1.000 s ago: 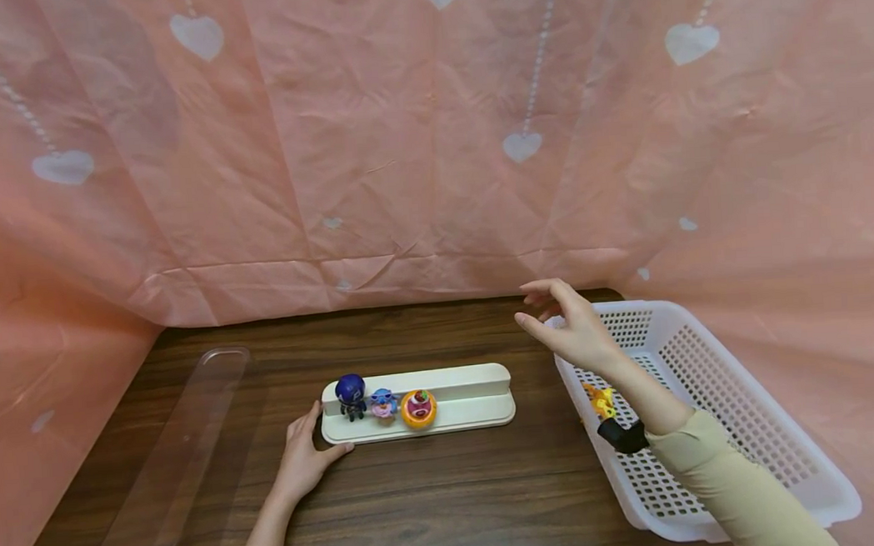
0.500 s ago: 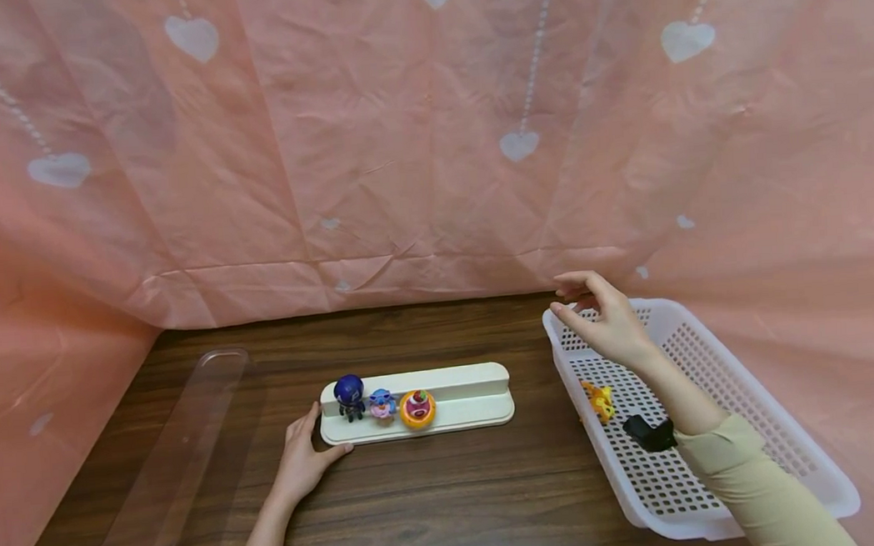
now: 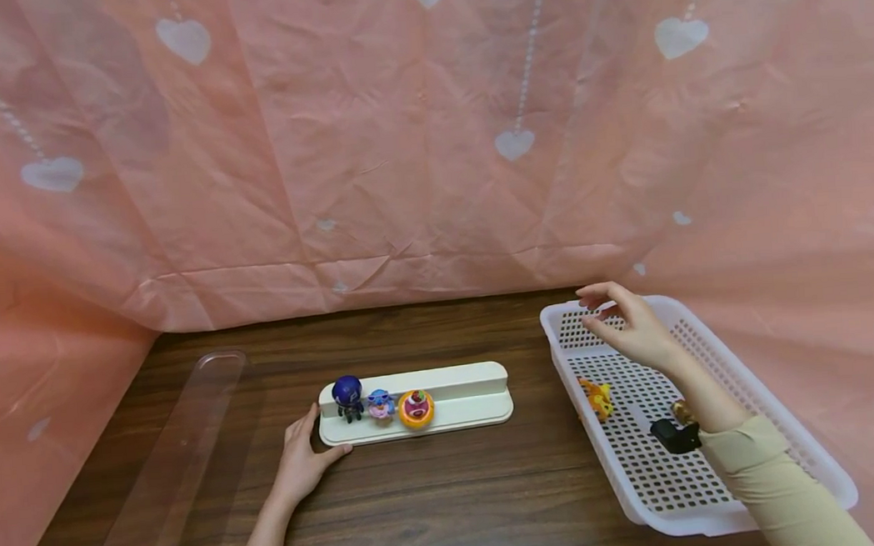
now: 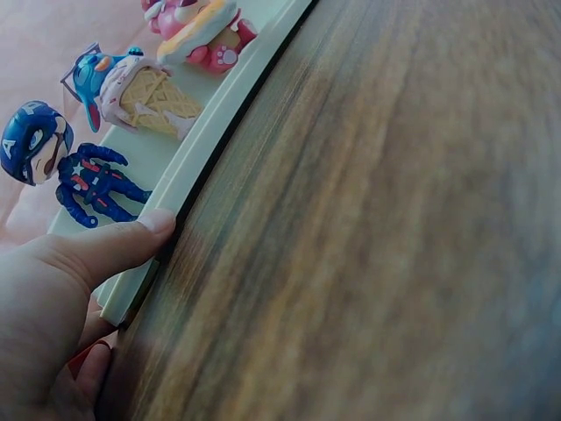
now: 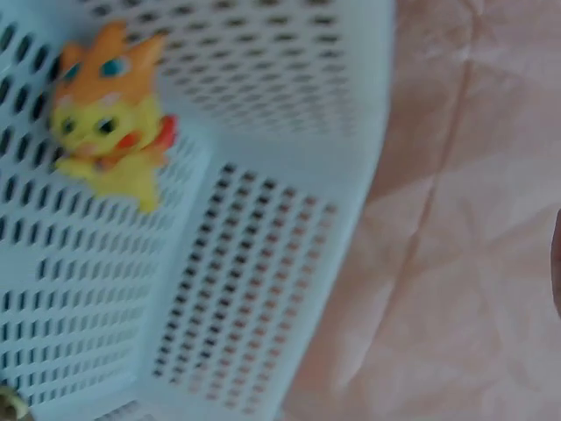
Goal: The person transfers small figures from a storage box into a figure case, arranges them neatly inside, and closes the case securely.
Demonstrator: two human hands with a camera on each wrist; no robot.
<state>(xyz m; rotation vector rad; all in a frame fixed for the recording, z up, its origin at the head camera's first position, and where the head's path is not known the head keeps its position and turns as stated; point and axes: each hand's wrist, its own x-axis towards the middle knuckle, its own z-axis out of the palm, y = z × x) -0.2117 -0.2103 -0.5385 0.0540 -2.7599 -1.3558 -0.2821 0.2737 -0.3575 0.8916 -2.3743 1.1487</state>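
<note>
Cream stand [image 3: 471, 410] lies on the table, right of a clear lid [image 3: 174, 469]. Its left end is held between the left hand's [image 3: 303, 461] thumb and fingers. Along it stand a blue-helmeted figure [image 3: 347, 394], a blue figure [image 3: 381, 405] and a pink figure [image 3: 417, 409]. Further right, a white basket [image 3: 693, 526] contains a yellow toy [image 3: 599, 402]; above hangs the right hand [image 3: 639, 333], loosely curved, gripping nothing.

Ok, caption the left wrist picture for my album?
A left hand holds a long cream plastic stand bearing a blue-helmeted toy, a blue-topped waffle-cone toy and a pink toy.
</note>
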